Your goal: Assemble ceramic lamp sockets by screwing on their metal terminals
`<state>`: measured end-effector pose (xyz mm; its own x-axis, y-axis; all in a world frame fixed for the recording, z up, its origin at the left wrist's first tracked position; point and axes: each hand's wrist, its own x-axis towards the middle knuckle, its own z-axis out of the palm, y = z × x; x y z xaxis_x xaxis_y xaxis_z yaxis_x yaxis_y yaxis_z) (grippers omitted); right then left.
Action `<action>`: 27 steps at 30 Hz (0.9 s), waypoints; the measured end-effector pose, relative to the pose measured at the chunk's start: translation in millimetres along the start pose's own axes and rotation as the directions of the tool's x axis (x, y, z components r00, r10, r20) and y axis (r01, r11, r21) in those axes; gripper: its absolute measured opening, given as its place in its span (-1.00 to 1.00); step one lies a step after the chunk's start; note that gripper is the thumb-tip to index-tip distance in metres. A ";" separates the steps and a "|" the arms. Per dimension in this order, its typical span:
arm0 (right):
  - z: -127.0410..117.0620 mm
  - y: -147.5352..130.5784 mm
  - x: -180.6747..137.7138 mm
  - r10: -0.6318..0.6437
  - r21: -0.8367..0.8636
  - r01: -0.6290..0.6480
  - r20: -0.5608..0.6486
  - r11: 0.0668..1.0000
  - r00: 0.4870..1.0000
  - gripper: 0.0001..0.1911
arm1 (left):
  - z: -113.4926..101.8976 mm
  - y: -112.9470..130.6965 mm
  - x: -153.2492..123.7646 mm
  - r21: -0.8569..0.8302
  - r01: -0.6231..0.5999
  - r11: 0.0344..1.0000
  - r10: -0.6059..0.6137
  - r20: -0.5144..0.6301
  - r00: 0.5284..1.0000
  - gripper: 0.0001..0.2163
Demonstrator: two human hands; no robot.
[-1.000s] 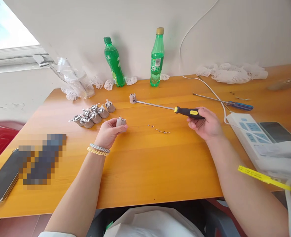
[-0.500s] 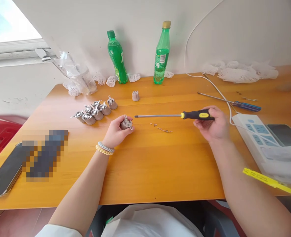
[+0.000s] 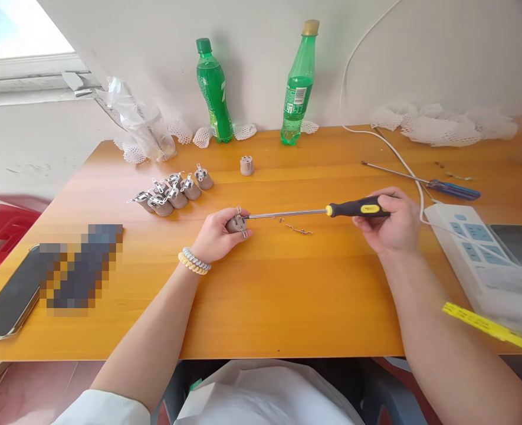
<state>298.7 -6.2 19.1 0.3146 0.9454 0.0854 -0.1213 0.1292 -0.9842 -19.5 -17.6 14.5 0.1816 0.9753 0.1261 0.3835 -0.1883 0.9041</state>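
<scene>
My left hand (image 3: 219,236) is closed round a small grey socket part with a metal clip (image 3: 237,222), held on the orange table (image 3: 265,295). My right hand (image 3: 388,224) grips the black and yellow handle of a long screwdriver (image 3: 322,211). Its shaft lies level and its tip touches the part in my left hand. Loose small screws and a bent metal strip (image 3: 299,229) lie on the table just below the shaft. Several similar grey parts with clips (image 3: 172,192) sit in a cluster to the left, and one bare grey part (image 3: 246,165) stands further back.
Two green bottles (image 3: 214,82) (image 3: 299,88) stand at the wall. A blue-handled screwdriver (image 3: 424,182) and a white cable lie at the right, by a white power strip (image 3: 468,248) and a phone (image 3: 515,242). Another phone (image 3: 8,301) lies at the left edge. Foam netting (image 3: 442,124) and a plastic bag (image 3: 141,127) lie along the back.
The screwdriver tip left the bare grey part at the back and swung down to the part in my left hand. My left hand turned that part and shifted slightly right.
</scene>
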 end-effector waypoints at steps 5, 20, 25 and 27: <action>0.1 0.9 -0.3 -0.055 -0.024 0.056 0.036 0.998 0.998 -0.87 | 0.7 -1.3 0.4 0.013 0.008 1.000 -0.008 0.017 1.000 -0.73; 3.8 -4.5 -1.7 -0.030 0.034 0.029 0.011 0.999 0.999 -0.96 | 0.6 -3.5 0.5 0.273 -0.101 0.957 0.092 0.047 0.995 -0.72; 3.8 -7.3 -4.3 -0.198 0.055 0.194 0.065 0.979 0.978 -0.94 | 1.6 -5.0 0.1 0.523 -0.102 0.846 0.081 0.065 0.995 -0.72; 2.3 -7.7 -5.4 -0.258 0.061 0.253 0.100 0.965 0.961 -0.90 | 2.2 -6.1 0.2 0.585 -0.096 0.806 0.078 0.057 0.995 -0.69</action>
<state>295.8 -11.6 26.6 0.2393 0.9049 0.3519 -0.0952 0.3826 -0.9190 -19.8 -16.5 8.2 0.2622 0.9495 0.1725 0.8208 -0.3134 0.4775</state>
